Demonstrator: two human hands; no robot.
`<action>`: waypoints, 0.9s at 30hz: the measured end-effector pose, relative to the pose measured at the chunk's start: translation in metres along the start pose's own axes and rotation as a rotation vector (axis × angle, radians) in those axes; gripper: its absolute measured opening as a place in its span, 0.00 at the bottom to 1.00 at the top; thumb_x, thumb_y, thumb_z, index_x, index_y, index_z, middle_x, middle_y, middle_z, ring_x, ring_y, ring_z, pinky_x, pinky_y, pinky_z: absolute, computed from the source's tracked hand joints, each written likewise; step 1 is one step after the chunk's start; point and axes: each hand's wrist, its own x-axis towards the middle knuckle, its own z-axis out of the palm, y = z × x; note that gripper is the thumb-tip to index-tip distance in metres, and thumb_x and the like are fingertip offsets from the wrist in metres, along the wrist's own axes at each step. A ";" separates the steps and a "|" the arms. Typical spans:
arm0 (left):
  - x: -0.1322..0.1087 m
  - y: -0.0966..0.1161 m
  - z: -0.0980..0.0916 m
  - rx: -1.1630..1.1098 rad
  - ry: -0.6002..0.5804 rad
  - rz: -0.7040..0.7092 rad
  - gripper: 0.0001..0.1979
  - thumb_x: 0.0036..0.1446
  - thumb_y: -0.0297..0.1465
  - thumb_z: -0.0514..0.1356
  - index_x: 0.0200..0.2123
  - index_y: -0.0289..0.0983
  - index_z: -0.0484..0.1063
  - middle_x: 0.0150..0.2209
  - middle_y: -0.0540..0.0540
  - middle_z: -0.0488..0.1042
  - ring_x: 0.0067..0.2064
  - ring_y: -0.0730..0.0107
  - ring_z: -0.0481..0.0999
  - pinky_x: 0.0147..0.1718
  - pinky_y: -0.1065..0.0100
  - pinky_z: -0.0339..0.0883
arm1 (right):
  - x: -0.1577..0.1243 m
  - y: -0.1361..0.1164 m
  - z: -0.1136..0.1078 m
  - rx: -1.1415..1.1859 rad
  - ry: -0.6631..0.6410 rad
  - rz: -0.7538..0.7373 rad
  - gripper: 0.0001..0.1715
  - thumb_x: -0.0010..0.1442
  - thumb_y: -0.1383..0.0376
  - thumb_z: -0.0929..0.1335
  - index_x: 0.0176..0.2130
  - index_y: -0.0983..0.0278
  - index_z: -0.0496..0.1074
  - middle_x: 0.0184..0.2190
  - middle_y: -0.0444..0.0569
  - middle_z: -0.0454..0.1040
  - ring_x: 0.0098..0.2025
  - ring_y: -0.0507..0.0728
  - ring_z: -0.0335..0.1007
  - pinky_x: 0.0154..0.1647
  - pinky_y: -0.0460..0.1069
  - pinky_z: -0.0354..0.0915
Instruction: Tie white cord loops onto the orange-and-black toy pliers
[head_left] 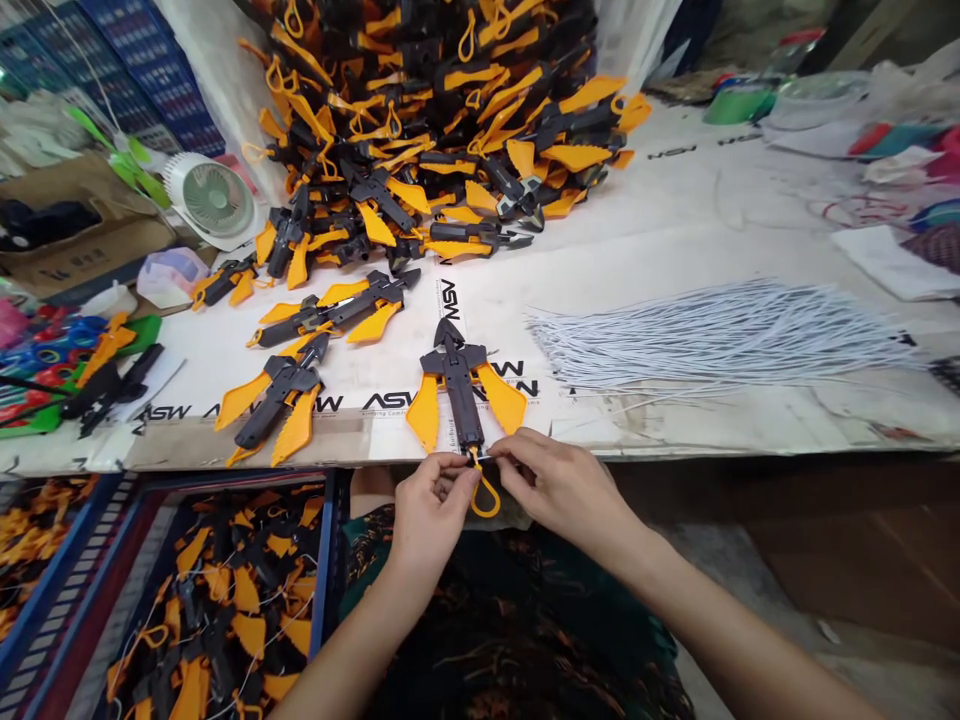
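Observation:
A black plastic toy with orange wings (460, 395) lies at the table's front edge, pointed end away from me. From its near end an orange loop (487, 500) hangs over the edge. My left hand (431, 500) is closed in a pinch at the neck of this loop, its thumb against it. Opposite, my right hand (559, 485) pinches close to the same spot, thumb and fingers together. What lies between its fingertips is too small to make out. To the right lies a bundle of thin white strands (720, 335). Two similar toys (281, 400) (337, 310) rest at left.
A large heap of the same toys (442, 130) fills the back of the table. Below at left stands a blue crate (327, 560) holding more toys with white strands. A small fan (217, 197), a cardboard box (75, 245) and colourful plastic pieces (56, 350) are at left.

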 end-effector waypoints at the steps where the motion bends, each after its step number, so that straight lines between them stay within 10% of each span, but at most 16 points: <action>1: -0.001 -0.001 0.001 -0.001 0.001 -0.002 0.13 0.52 0.39 0.65 0.36 0.35 0.76 0.28 0.47 0.79 0.25 0.73 0.72 0.25 0.72 0.69 | -0.001 -0.001 0.001 0.002 -0.004 0.012 0.11 0.65 0.67 0.62 0.40 0.62 0.74 0.34 0.46 0.77 0.25 0.52 0.71 0.27 0.47 0.62; 27: 0.001 -0.007 0.005 -0.105 -0.012 -0.068 0.17 0.50 0.42 0.66 0.37 0.34 0.79 0.28 0.45 0.80 0.25 0.72 0.73 0.23 0.72 0.66 | 0.001 0.000 0.008 0.125 0.025 0.066 0.12 0.67 0.64 0.64 0.39 0.59 0.77 0.36 0.45 0.80 0.34 0.55 0.78 0.33 0.47 0.68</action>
